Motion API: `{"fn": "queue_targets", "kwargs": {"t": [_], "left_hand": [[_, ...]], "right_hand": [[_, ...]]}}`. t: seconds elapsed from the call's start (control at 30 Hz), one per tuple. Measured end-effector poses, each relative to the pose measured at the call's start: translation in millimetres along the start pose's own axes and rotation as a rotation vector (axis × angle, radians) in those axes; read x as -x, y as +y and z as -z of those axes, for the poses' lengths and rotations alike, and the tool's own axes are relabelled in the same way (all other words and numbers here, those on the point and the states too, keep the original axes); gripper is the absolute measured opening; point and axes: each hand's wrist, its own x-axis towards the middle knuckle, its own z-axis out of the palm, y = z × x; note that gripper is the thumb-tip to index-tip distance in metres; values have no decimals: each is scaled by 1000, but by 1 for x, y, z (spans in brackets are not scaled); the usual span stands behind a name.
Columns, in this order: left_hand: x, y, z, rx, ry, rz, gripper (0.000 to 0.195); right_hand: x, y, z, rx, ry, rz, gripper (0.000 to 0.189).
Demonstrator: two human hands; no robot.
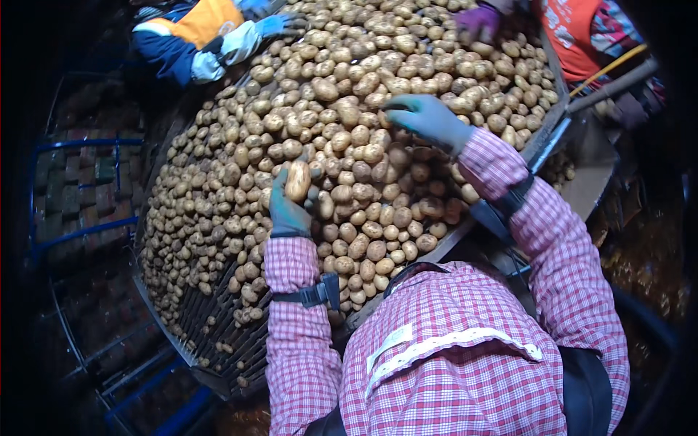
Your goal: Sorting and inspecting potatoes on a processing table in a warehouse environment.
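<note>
A deep spread of potatoes (pixel 376 250) covers the slatted sorting table in front of me. My left hand (pixel 289 210), in a grey-green work glove, grips one large oblong potato (pixel 298 181) just over the heap. To the right and farther up, my right hand (pixel 428 120) hovers over the potatoes, palm down, in a similar glove. Its thumb and fingers are apart, and I see nothing between them. The palm side of that hand is hidden from me.
Dark slats (pixel 218 316) show at the table's lower left. A person's blue-gloved hand (pixel 278 24) reaches in at upper left, another person's purple-gloved hand (pixel 479 23) at upper right. Blue-framed woven containers (pixel 87 185) stand left; a metal chute (pixel 586 174) lies right.
</note>
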Motion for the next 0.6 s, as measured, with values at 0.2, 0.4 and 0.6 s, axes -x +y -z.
{"fn": "queue_targets", "kwargs": {"t": [0.2,0.4,0.6], "left_hand": [[60,-16,45,188,114,-69,43],[78,-26,65,323,30,-113,48],[77,-33,61,385,-38,-160,40]], "right_hand": [[-124,-18,-80,687,-176,-214,42],[-107,-19,-133,533,-470,-115,41],[-44,-42,-118,-468,-664,-333,33]]}}
